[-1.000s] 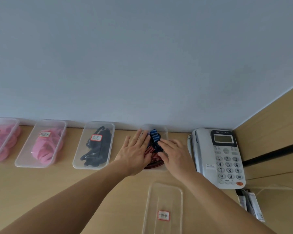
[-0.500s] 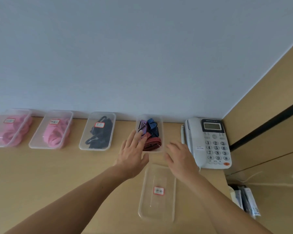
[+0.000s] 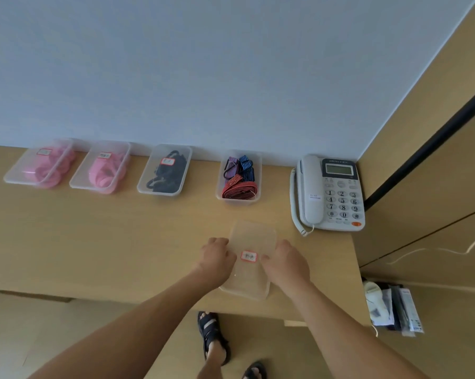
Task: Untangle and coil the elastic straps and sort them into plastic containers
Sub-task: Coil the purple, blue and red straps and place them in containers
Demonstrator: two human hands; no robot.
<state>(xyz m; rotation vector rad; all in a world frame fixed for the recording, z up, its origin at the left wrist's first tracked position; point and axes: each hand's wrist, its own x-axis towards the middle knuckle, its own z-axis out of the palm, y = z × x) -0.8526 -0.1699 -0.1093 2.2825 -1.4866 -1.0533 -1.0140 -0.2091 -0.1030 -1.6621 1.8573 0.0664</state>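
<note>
A clear plastic lid [image 3: 251, 239] with a red-edged label lies near the desk's front edge. My left hand [image 3: 215, 259] grips its left side and my right hand [image 3: 287, 262] grips its right side, fingers curled over the edges. Behind it stands an open clear container [image 3: 239, 201] holding coiled red, blue and purple striped elastic straps [image 3: 240, 177] with a hook. Further left along the wall stand a lidded container of black straps [image 3: 165, 170] and two lidded containers of pink straps [image 3: 100, 166] [image 3: 40, 164].
A white desk telephone [image 3: 328, 194] sits at the right end of the wooden desk [image 3: 94, 242], against a wooden side panel. The blue wall runs behind the containers. Below the desk edge my sandalled feet [image 3: 214, 337] show; small items lie on a lower surface at right.
Both hands drew back from the open container of striped straps toward me and took hold of the clear lid by its two sides. The view pulled back and tilted down.
</note>
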